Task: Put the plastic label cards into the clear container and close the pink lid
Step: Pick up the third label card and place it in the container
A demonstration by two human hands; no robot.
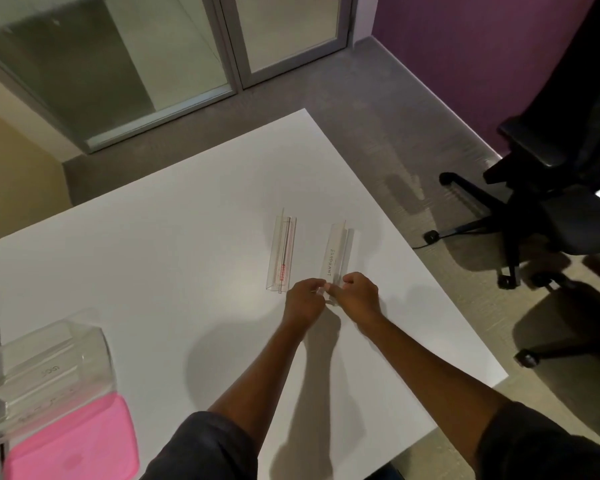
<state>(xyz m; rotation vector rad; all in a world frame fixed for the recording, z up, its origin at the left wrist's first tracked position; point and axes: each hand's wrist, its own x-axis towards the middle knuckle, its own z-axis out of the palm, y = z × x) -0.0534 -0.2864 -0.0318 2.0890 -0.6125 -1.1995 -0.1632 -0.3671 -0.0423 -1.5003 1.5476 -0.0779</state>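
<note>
Both hands meet at the near end of a clear plastic label card [336,252] that lies toward the right edge of the white table [153,254]; black handwriting on it seems to read "ELEPHANT". The left hand [303,299] and the right hand [355,294] each have their fingers curled in around that near end, pinching it from either side, though whether the card is already lifted off the table or only gripped cannot be told. Just beside it, to the left and not touching, a second clear label card [282,252] with red markings lies flat and untouched.

The clear container [54,362] sits at the near left corner of the table, well apart from both cards, with what look like cards already inside. The pink lid [73,441] lies next to it on the near side, off the opening.

The likely trouble starts with the grip: the card is thin, smooth and transparent, so a pinch on one end alone could let it slip or pivot downward during the long carry across the table. Its far end could also swing into the neighbouring card and push it toward the right edge. At the container, a card entering crooked might catch on the rim or ride up on the cards inside and keep the lid from seating.
</note>
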